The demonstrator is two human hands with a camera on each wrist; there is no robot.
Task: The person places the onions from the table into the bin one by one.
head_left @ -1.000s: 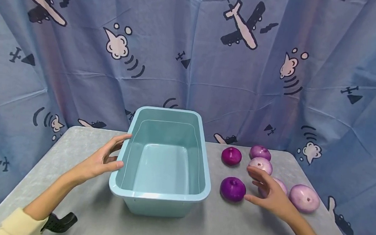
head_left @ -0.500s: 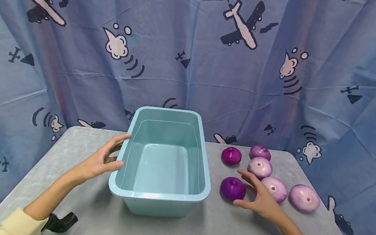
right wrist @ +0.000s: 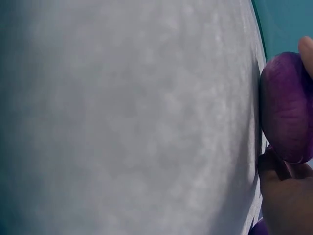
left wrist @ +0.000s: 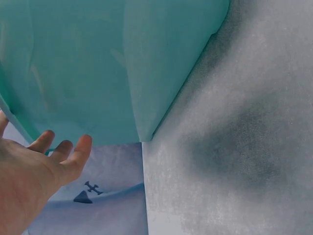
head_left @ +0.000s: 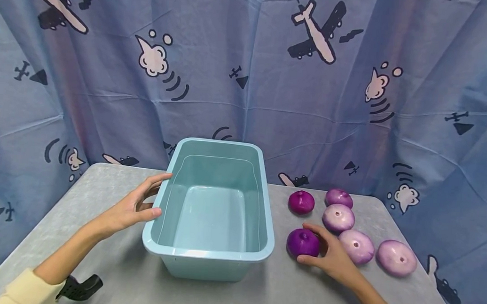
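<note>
A pale blue-green plastic tub (head_left: 207, 254) stands in the middle of the table in the head view. My left hand (head_left: 131, 207) rests at the tub's left rim, thumb and fingers spread and fairly straight. In the left wrist view, its fingertips (left wrist: 84, 144) lie along the tub's wall (left wrist: 93, 73). On the right, my right hand (head_left: 338, 257) holds a dark purple onion (head_left: 302, 243), thumb at the near side and fingers at the far side. The onion sits at table level. In the right wrist view, the onion (right wrist: 286, 107) shows between finger and thumb.
Behind the held onion lies a magenta onion (head_left: 301, 202). Several paler onions sit farther right, among them one pale onion (head_left: 396, 258) near the right edge of the grey table (head_left: 109, 189). A blue patterned curtain (head_left: 205, 88) hangs behind.
My right hand has moved left and nearer, away from the pale onions, and closed round the dark purple onion. The left hand and the tub have stayed in place.
</note>
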